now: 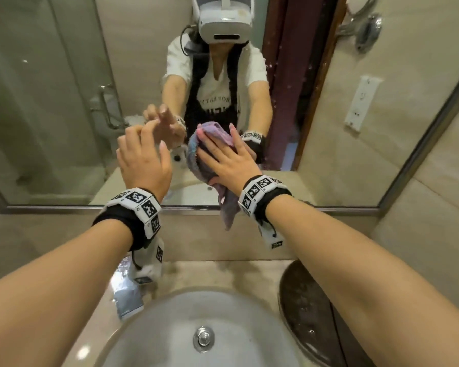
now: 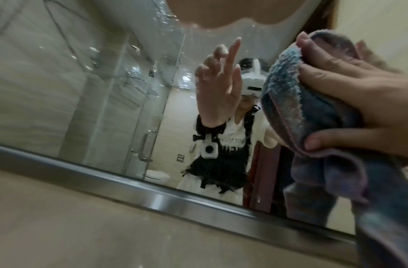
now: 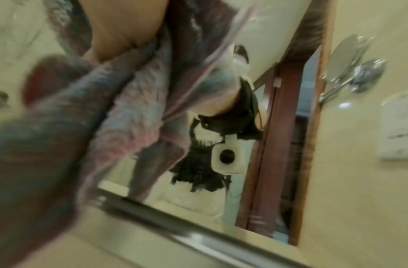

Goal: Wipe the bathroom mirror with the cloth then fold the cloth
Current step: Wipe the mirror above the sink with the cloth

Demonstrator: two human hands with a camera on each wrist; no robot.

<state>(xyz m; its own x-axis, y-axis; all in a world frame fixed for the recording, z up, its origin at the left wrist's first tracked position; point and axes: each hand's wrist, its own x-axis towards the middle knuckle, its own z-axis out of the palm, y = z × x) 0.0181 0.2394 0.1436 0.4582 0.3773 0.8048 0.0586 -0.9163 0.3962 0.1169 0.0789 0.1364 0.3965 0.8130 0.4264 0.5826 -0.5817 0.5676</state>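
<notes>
The bathroom mirror point(image 1: 64, 102) fills the wall above the basin and carries water specks near its middle. A fluffy blue, pink and purple cloth point(image 1: 196, 152) lies bunched against the glass. My right hand point(image 1: 228, 160) presses it there with straight fingers, the thumb tucked under a fold, and a tail hangs below the frame. In the left wrist view the cloth point(image 2: 301, 108) sits between that hand's fingers and thumb point(image 2: 317, 143). The right wrist view shows the cloth point(image 3: 134, 101) blurred. My left hand point(image 1: 143, 154) is raised just left of it, fingers loose, holding nothing.
The mirror's metal frame point(image 1: 64, 209) runs along its bottom edge. Below are a white basin point(image 1: 157, 313) with a chrome drain point(image 1: 204, 337), a dark round object point(image 1: 302, 300) on the counter at right and a plastic packet point(image 1: 127, 295) at left. A wall socket point(image 1: 358, 102) is reflected at the right.
</notes>
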